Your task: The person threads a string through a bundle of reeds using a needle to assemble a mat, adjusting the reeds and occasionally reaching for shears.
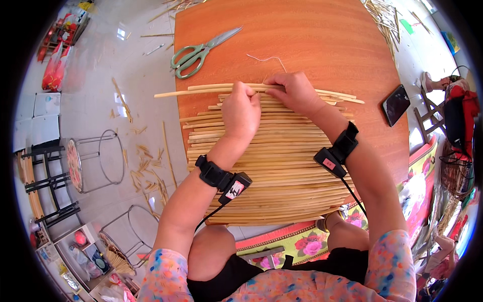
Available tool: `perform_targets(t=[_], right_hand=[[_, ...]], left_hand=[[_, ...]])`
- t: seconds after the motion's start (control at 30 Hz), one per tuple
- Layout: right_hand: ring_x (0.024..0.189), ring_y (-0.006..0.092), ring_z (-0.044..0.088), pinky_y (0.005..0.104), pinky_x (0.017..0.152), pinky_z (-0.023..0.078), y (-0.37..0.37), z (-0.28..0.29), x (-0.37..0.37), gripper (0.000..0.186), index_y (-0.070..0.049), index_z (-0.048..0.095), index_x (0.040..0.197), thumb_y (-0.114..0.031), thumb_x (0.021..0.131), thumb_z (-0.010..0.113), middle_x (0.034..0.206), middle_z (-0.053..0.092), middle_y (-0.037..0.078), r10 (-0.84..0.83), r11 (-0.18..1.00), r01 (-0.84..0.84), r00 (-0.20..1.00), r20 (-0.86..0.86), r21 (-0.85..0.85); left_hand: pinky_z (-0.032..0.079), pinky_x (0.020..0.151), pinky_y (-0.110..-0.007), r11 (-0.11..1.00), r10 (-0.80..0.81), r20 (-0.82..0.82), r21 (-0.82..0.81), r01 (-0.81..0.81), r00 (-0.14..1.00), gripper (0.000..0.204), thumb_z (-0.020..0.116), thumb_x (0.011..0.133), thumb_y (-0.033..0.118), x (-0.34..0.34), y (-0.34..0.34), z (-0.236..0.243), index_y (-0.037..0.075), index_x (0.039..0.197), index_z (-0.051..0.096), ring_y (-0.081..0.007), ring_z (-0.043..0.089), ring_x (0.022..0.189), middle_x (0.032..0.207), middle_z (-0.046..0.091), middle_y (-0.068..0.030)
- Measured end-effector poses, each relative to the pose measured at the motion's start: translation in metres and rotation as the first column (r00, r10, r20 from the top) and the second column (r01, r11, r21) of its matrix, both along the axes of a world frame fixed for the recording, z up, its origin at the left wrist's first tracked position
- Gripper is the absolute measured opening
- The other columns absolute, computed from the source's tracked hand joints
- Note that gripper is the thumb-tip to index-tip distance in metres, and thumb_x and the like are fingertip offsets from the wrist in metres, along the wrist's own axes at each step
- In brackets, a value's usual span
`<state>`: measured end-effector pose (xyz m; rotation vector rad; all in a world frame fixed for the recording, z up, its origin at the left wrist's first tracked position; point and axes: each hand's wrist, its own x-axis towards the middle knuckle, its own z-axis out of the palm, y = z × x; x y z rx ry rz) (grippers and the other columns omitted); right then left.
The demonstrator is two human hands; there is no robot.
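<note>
A mat of many pale straw-coloured sticks (271,171) lies crosswise on the orange-brown wooden table (297,35), with loose sticks (171,94) along its far edge. My left hand (241,111) is closed in a pinch at that edge; what its fingertips hold is too small to make out. Just right of it, my right hand (294,92) has thumb and fingers closed on the upper sticks. A thin white thread (266,58) runs loosely on the table above my hands. Green-handled scissors (190,59) lie at the far left of the tabletop.
A dark phone (394,104) lies near the table's right edge. Wire-frame stools (98,139) and scattered cut pieces (143,161) are on the floor at left, beside storage boxes (75,239). Another person's foot (427,83) and bags (458,121) are at right. A floral cloth (307,247) lies below.
</note>
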<state>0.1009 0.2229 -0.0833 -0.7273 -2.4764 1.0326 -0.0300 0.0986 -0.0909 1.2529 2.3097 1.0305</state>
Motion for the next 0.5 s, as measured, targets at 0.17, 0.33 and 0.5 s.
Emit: perform_targets(t=[0.17, 0.33, 0.5], right_hand=[[0.079, 0.0295, 0.071, 0.0359, 0.072, 0.056, -0.002, 0.0, 0.001, 0.023, -0.003, 0.072, 0.105, -0.014, 0.085, 0.076, 0.088, 0.072, 0.018, 0.014, 1.0, -0.013, 0.999, -0.035, 0.019], [0.082, 0.0353, 0.069, 0.0415, 0.073, 0.055, -0.002, -0.002, 0.002, 0.021, -0.007, 0.073, 0.102, -0.019, 0.085, 0.074, 0.088, 0.072, 0.016, 0.01, 1.0, -0.008, 0.998, -0.058, 0.028], [0.083, 0.0366, 0.068, 0.0443, 0.074, 0.055, -0.002, -0.007, 0.002, 0.021, -0.01, 0.074, 0.102, -0.023, 0.086, 0.073, 0.088, 0.072, 0.016, -0.011, 0.999, 0.013, 0.998, -0.054, 0.034]], left_hand=[[0.052, 0.063, -0.042, 1.0, 0.011, 0.043, -0.018, -0.011, 0.999, 0.013, 0.061, 0.089, 0.004, 0.002, -0.004, 0.002, 0.004, 0.094, 0.049, -0.028, 0.068, 0.062, 0.067, 0.064, -0.0123], [0.05, 0.064, -0.043, 0.999, 0.0, -0.075, -0.043, -0.003, 0.997, 0.013, 0.06, 0.086, 0.004, 0.008, -0.003, 0.018, 0.005, 0.093, 0.049, -0.0306, 0.065, 0.067, 0.069, 0.061, -0.0137], [0.049, 0.063, -0.044, 0.998, 0.005, -0.014, -0.057, -0.006, 1.0, 0.012, 0.06, 0.085, 0.002, 0.005, 0.004, 0.013, 0.005, 0.089, 0.048, -0.0326, 0.064, 0.067, 0.07, 0.061, -0.0139]])
